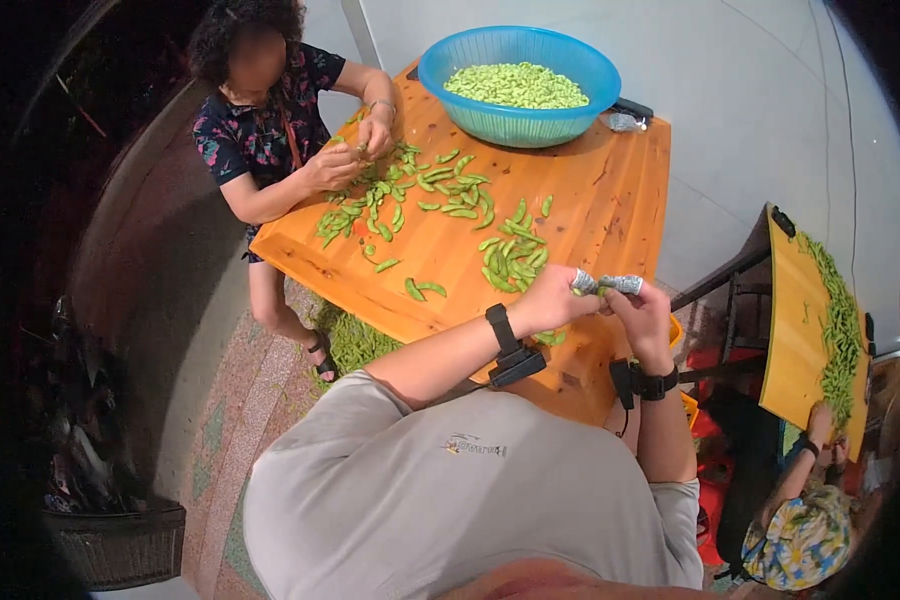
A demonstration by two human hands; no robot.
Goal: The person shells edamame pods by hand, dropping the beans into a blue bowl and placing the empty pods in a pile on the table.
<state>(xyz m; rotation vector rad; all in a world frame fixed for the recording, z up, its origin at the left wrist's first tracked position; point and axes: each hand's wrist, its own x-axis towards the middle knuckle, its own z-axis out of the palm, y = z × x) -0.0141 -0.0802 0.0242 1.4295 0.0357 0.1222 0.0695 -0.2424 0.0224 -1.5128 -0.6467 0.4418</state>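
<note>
A green soybean pod (pixel 602 291), mostly hidden by fingers, is held in the air above the near right part of an orange-brown wooden surface (pixel 620 190), between the wearer's two hands. Opening this pod to free its beans appears to be the step in hand; the next move would call for the fingertips to press or pull the shell apart while keeping hold of the beans. The visible green suggests a long axis running roughly left to right, from hand to hand, but which end is stem or tip cannot be told. The left hand (pixel 550 298) grips from the left and the right hand (pixel 645 315) from the right, their fingers pinched on the pod, with silvery wraps (pixel 622 284) on a digit of each. Just beyond the left hand lies a loose heap of unopened pods (pixel 510 262), pointing various ways. Farther left, a co-worker (pixel 265 140) in a dark floral top handles pods near a second scatter (pixel 455 190). At the far edge stands a blue basin (pixel 500 130) of pale shelled beans (pixel 518 85). Well apart at right, a yellow tabletop (pixel 792 330) carries more pods (pixel 838 310).
</note>
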